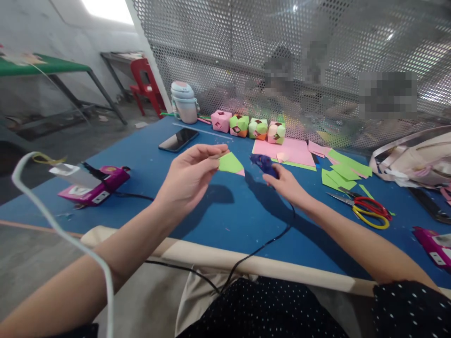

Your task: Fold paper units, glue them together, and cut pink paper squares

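Note:
My left hand point(192, 176) pinches a folded green paper piece point(230, 163) with a pink corner, held above the blue table point(218, 216). Just right of that paper, my right hand point(283, 182) is wrapped round a dark blue glue gun point(265, 164), its tip toward the upper left and its black cord point(269, 241) hanging down over the table edge. A small gap separates tool and paper. Behind them stand several folded paper cubes point(239, 126) in pink, green, white and orange.
Pink paper sheets point(294, 151), green paper pieces point(343, 172) and scissors point(371, 209) lie to the right, beside a bag point(419, 152). A phone point(178, 139) and bottle point(185, 103) are at the back left. Pink power strips point(102, 188) sit at both sides.

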A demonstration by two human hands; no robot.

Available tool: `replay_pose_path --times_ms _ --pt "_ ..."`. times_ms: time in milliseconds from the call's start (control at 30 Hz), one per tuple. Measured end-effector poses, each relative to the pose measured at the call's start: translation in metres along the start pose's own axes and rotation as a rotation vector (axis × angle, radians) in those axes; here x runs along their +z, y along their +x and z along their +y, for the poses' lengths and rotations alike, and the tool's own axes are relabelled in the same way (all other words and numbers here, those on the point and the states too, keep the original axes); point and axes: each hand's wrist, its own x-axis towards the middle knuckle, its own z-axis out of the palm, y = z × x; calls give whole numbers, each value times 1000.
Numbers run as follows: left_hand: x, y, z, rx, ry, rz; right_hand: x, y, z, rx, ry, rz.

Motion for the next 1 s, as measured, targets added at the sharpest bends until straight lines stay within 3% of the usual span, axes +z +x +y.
replay_pose_path --times_ms 100,267,367,467,600,767,900,1000 --pt "-11 -26 9 -7 5 39 33 48 -17 3 310 33" --pt "-22 -59 2 -167 -35 89 98 121 -29 53 297 62" --pt "-26 -70 -4 -267 -75 77 124 136 -25 101 204 48" --pt "-31 -74 -7 -307 -97 74 135 135 -16 152 65 58" --pt "-34 -71 -8 -326 -93 69 128 129 -11 179 -109 69" --pt "-32 -65 -8 -319 -97 48 89 97 -14 89 -186 7" --pt "-38 -58 -6 -290 -80 34 52 30 -12 27 -195 -263" --pt "-41 -51 -6 -271 -77 21 45 -10 -13 11 -182 -498"
